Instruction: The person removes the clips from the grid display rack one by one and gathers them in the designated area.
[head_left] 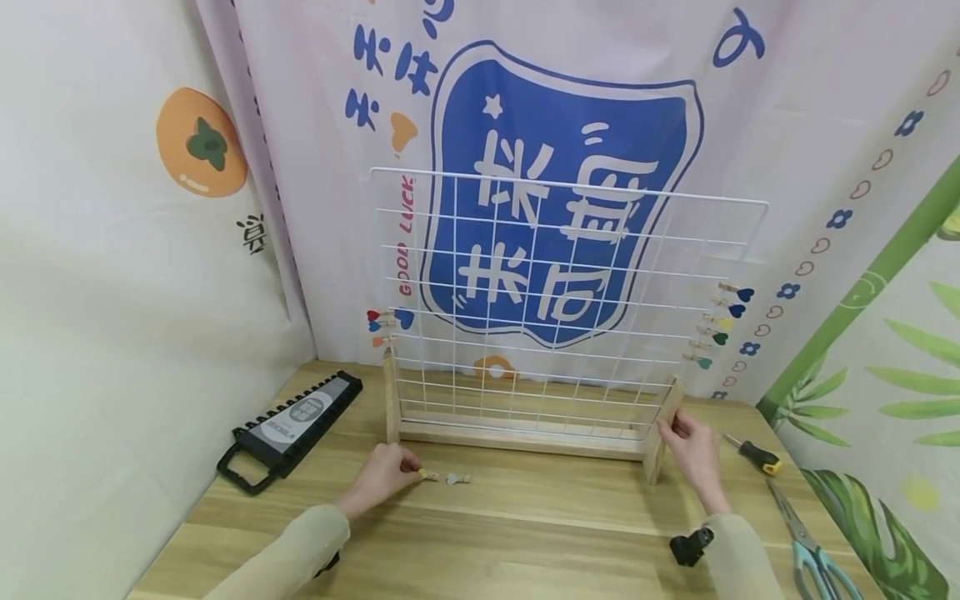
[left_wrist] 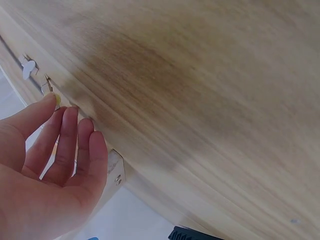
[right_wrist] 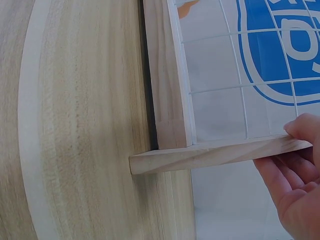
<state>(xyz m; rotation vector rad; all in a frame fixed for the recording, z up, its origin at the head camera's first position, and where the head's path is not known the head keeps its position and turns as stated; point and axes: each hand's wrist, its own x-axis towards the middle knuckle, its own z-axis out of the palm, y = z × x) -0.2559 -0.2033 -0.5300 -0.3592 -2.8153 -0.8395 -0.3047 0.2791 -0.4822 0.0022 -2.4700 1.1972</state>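
My left hand [head_left: 384,477] is low over the table by the stand's left front, pinching a small wooden clothespin [head_left: 430,475] with a yellow decoration between thumb and fingertips. Just right of it on the tabletop lies another clothespin [head_left: 458,479] with a pale heart. My right hand [head_left: 693,452] grips the right side post [right_wrist: 215,157] of the wooden stand, thumb on one face and fingers under the other in the right wrist view. A white wire grid [head_left: 570,186] rises upright from the stand's crossbar [head_left: 517,439].
Heart clothespins hang on the grid's left edge, one a red heart [head_left: 372,316], and several on its right edge, one a dark blue heart [head_left: 744,295]. A black rack-like holder [head_left: 300,421] lies left; a screwdriver [head_left: 759,457] and scissors [head_left: 802,533] lie right. A printed cloth [head_left: 337,250] hangs behind.
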